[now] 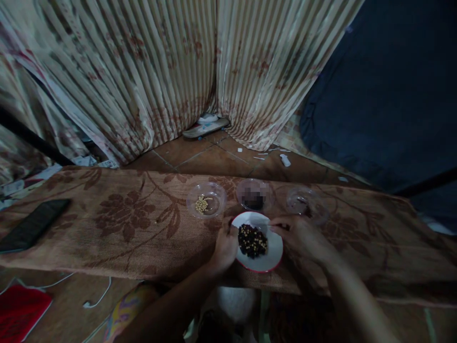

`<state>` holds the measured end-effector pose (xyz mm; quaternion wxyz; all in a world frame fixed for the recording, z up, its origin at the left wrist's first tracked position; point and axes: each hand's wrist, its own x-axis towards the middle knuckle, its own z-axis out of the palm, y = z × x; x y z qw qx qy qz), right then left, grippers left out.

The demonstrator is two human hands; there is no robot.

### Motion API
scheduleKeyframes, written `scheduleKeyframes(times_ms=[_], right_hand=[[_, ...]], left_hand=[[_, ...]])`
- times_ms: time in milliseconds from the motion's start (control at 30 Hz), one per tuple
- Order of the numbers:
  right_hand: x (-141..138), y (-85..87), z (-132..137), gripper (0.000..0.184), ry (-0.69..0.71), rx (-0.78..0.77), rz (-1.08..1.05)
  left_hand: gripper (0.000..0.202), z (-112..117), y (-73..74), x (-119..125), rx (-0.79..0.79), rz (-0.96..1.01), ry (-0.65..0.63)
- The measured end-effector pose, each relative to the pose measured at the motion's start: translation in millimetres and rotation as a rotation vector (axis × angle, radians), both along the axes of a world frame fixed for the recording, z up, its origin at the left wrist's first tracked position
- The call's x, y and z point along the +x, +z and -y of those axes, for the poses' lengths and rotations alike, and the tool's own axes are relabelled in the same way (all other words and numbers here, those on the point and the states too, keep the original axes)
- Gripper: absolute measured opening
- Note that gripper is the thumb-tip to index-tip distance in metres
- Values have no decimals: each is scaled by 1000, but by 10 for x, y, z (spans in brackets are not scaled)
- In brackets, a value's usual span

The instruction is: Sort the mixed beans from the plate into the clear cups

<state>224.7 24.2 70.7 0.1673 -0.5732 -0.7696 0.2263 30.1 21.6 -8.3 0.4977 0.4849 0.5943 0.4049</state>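
My left hand (226,245) grips the left rim of a white plate with a red edge (273,250). A heap of dark pieces mixed with pale yellow beans (253,241) lies on the plate's left half. At the upper right rim, my right hand (291,228) is closed with its fingertips over the plate; a thin, faint shape by them is too unclear to name. Behind the plate stand three clear plastic bowls. Pale yellow beans sit in the left bowl (216,209), the middle bowl (243,185) has dark, blurred contents, and a little dark matter shows in the right bowl (302,193).
A brown floral cloth (123,214) covers the long narrow table. A black phone (34,226) lies at its left end. Striped curtains (171,62) hang beyond, with a slipper-like object (205,128) on the tiled floor. A white cable (102,297) and red item (24,309) are lower left.
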Motion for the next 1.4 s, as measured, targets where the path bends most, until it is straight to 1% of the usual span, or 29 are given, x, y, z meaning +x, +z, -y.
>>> scheduleKeyframes(times_ms=[133,333,533,667,833,1033,1167,1400], right_hand=[[87,-50,36,21,51,-33,77],[162,-48,37,22,62,-38,158],[159,-90,30,22,44,-38,202],[147,-108,16,22,63,-39,197],[128,-98,22,21,86,-36,166],[128,-116,17,22,80,-11,207],[130,-126,7,21,103,-30,195],[109,-99,15,22,111,-35,188]], left_hand=[[30,-13,-23,10,11,-29,30],[31,-34,-81,12,-28,-76,50],[31,-40,-108,10,10,-125,43],[30,-39,-122,11,22,-109,37],[31,-35,-112,11,-11,-136,43],[32,-35,-124,21,-14,-126,45],[32,-35,-124,23,-41,-125,72],[33,-34,-82,14,-16,-155,35]])
